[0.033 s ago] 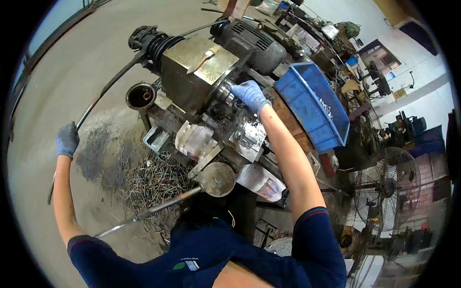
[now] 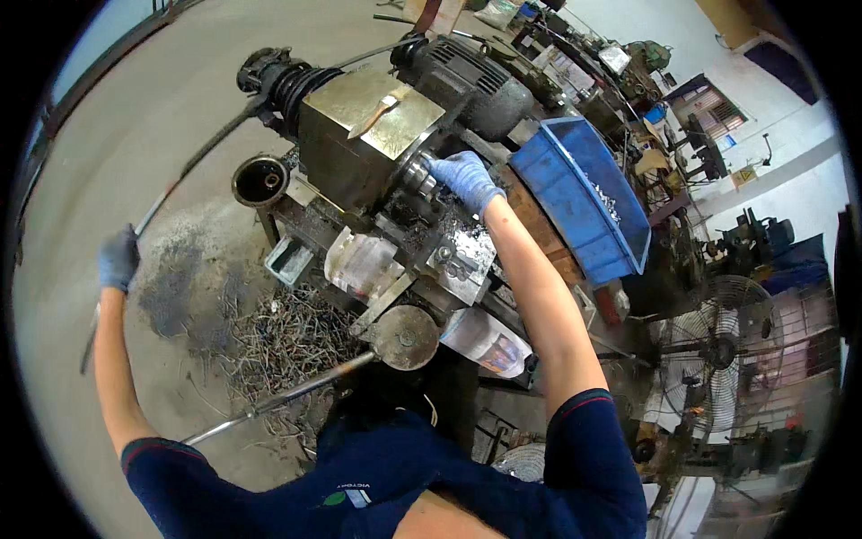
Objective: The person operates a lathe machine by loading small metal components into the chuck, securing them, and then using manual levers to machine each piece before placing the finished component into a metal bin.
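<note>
Head view: left hand (image 2: pixel 118 258) grips the long bar (image 2: pixel 185 171) beside the machine (image 2: pixel 346 166); right hand (image 2: pixel 465 180) touches the chuck (image 2: pixel 417 174), finger closure cannot be determined; its glove (image 2: pixel 478 189) could snag if the chuck rotates

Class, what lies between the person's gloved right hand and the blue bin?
In the head view, a brown, wood-like surface shows between the right hand and the blue bin.

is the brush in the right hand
No, the brush lies on the flat top of the machine, while the right hand is at the round metal chuck.
</note>
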A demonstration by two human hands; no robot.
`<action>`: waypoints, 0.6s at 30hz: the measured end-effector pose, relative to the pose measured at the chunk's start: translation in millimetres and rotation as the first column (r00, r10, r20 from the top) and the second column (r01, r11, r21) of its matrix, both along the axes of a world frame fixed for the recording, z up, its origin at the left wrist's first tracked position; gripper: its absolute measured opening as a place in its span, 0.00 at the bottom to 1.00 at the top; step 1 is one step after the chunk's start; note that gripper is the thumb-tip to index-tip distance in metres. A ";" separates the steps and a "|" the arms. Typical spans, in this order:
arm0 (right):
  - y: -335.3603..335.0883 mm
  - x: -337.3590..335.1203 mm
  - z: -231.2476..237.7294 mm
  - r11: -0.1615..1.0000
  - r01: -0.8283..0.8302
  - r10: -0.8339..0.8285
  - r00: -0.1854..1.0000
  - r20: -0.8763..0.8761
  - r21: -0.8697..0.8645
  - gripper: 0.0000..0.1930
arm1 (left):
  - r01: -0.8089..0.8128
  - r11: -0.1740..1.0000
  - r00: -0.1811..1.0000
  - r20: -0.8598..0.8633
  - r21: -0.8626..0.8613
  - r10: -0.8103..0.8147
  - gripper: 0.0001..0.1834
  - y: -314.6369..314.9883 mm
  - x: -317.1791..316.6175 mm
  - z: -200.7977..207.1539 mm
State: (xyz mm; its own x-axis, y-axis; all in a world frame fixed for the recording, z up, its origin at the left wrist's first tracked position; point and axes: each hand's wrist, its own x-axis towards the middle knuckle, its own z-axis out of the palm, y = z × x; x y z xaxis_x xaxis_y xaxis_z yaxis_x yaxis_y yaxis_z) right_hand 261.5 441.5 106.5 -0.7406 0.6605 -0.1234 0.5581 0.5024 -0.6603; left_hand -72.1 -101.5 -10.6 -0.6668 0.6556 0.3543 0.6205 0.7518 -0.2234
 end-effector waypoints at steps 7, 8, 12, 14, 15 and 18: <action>-12.0 9.6 21.4 0.994 -0.051 0.037 0.990 0.137 0.100 0.24 | -0.234 0.968 0.946 0.207 -0.092 0.248 0.12 27.1 -29.4 4.4; -16.5 16.7 27.9 0.975 -0.082 0.076 0.996 0.036 0.205 0.24 | -0.191 0.979 0.949 0.268 0.068 0.166 0.14 30.1 -28.7 0.1; -53.8 85.9 69.1 0.877 0.012 0.125 0.959 -0.253 0.480 0.19 | 0.026 0.634 0.910 0.244 0.773 -0.334 0.20 114.2 38.2 -13.0; -55.1 137.9 67.5 0.854 0.107 0.107 0.921 -0.374 0.509 0.17 | -0.370 0.639 0.689 0.660 0.674 -0.298 0.21 155.5 69.1 -60.8; -55.7 154.5 68.7 0.860 0.073 0.153 0.908 -0.391 0.505 0.16 | -0.313 0.636 0.671 0.639 0.705 -0.377 0.22 126.6 23.6 -148.8; -52.1 251.5 55.4 0.811 0.213 -0.036 0.948 -0.317 0.545 0.13 | 0.072 0.940 0.678 0.675 0.332 -0.290 0.28 193.1 76.0 -223.6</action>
State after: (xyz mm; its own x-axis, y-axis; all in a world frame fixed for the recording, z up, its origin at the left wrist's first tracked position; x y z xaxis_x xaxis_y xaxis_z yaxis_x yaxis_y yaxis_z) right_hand 512.9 389.4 161.9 -0.5904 0.6344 0.4990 0.4793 0.7730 -0.4157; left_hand 3.9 91.6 -234.1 -0.6642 0.7475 0.0012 0.6384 0.5664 0.5212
